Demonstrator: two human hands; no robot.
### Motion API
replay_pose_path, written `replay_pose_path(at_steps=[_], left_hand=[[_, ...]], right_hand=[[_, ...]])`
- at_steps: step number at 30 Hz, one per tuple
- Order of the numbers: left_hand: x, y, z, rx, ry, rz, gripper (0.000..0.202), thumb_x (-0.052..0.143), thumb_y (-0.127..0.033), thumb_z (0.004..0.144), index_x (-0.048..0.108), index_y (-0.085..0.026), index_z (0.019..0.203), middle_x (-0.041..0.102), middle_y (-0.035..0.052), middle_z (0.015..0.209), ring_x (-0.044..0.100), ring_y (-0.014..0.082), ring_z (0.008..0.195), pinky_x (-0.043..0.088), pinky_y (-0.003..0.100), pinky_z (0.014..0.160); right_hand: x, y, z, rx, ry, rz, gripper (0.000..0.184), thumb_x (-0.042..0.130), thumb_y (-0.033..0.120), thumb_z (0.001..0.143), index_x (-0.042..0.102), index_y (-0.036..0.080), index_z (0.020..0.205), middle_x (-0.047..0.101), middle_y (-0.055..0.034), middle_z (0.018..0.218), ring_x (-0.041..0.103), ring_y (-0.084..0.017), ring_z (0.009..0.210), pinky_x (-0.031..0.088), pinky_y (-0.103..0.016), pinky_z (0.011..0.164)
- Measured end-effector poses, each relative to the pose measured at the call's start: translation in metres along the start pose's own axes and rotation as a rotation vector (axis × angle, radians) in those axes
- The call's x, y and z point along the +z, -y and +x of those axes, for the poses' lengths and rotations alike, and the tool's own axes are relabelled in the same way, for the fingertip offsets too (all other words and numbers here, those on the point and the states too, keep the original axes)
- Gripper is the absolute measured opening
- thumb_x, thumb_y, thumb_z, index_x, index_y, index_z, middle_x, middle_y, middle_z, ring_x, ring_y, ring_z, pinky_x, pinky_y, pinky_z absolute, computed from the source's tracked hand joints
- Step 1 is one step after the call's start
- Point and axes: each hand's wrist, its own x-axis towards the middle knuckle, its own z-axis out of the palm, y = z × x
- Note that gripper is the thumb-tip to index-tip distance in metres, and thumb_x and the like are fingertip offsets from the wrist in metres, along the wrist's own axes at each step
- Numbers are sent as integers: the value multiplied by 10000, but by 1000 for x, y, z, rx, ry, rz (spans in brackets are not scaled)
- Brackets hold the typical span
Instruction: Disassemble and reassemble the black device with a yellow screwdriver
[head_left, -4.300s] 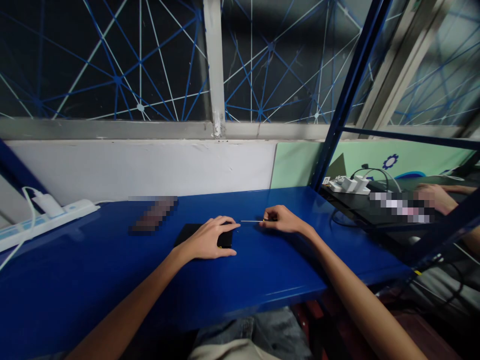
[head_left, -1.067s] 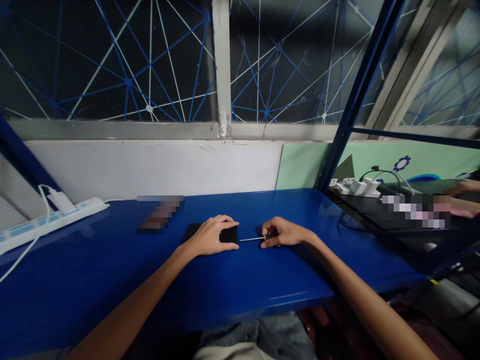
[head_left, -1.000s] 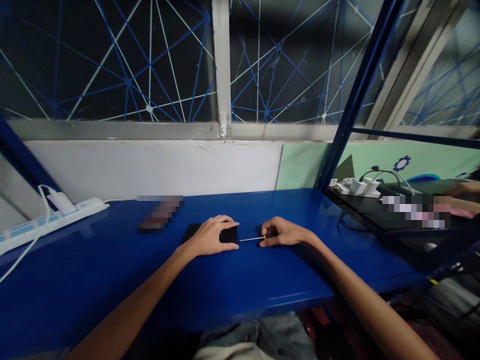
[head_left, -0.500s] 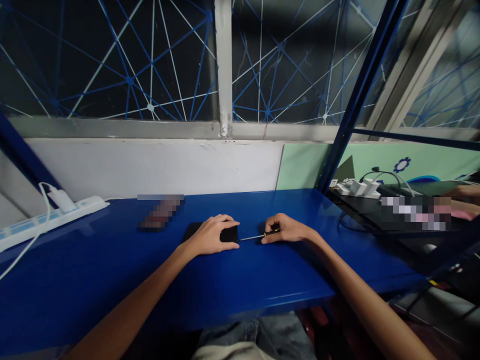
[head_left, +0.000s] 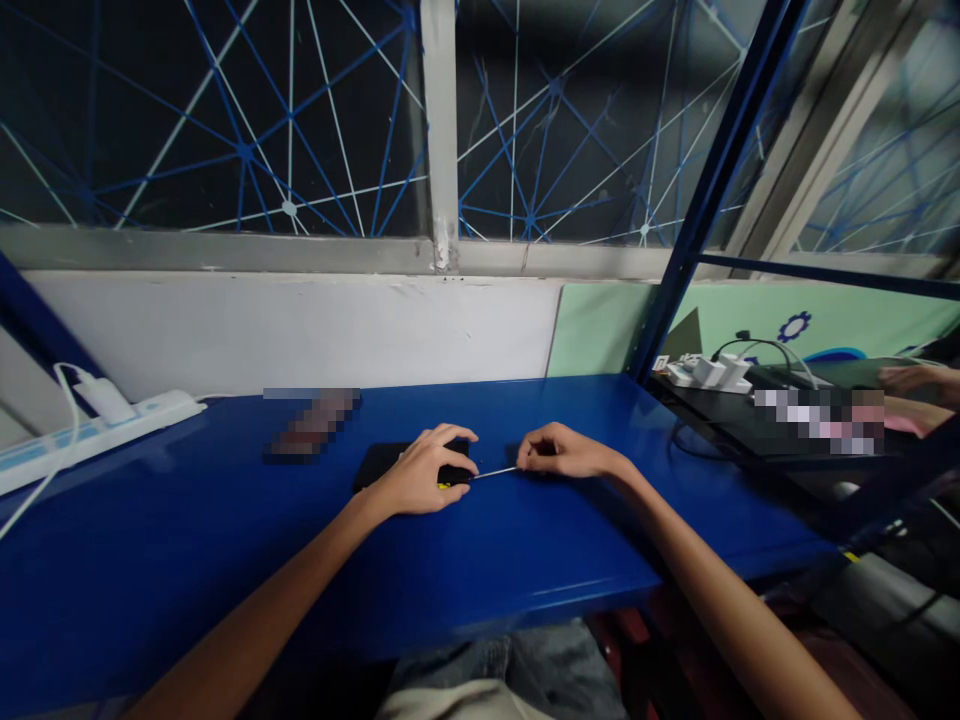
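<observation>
My left hand lies over a flat black object on the blue table, its kind unclear. Between its thumb and fingers shows the yellow and black handle of a screwdriver. The thin metal shaft sticks out rightward. At the shaft's far end, my right hand has its thumb and fingertips closed in a pinch on it. The fingers hide the tip. A tiny dark speck lies just beyond the shaft, too small to name.
A blurred-out item lies at the back left of the blue table. A white power strip with a plug and cable is at the left. Chargers and another person's arm are at the right, beyond a blue post.
The screwdriver has turned end for end: its handle was in my right hand and is now under my left, with the shaft end at my right fingers. The view has shifted slightly.
</observation>
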Motion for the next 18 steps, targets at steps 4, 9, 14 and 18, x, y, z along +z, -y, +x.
replay_pose_path(at_steps=[4, 9, 14, 18], left_hand=[[0, -4, 1, -5, 12, -7, 152, 665, -218, 792, 731, -288, 909, 525, 42, 1317, 455, 299, 1231, 348, 518, 999], [-1, -5, 2, -7, 26, -9, 133, 657, -215, 799, 726, -279, 894, 524, 40, 1321, 450, 303, 1232, 342, 518, 984], [-1, -5, 2, -1, 28, -19, 118, 651, -211, 808, 726, -277, 874, 528, 39, 1312, 450, 307, 1229, 334, 530, 979], [-1, -5, 2, -1, 27, -35, 115, 649, -219, 811, 728, -274, 874, 531, 43, 1311, 450, 314, 1228, 336, 537, 981]], right_hand=[[-2, 1, -1, 28, -14, -95, 354, 704, 485, 738, 687, 131, 734, 561, 11, 631, 430, -98, 563, 324, -226, 527], [2, 4, -1, 96, 2, -16, 356, 770, 455, 667, 577, 162, 724, 507, 55, 579, 437, -80, 469, 315, -212, 462], [5, 4, 0, 84, 0, -8, 362, 797, 409, 649, 608, 156, 826, 555, 42, 591, 466, -86, 494, 332, -199, 465], [3, 3, 1, 41, -13, 25, 336, 620, 467, 824, 655, 133, 824, 586, -5, 656, 492, -102, 552, 356, -213, 498]])
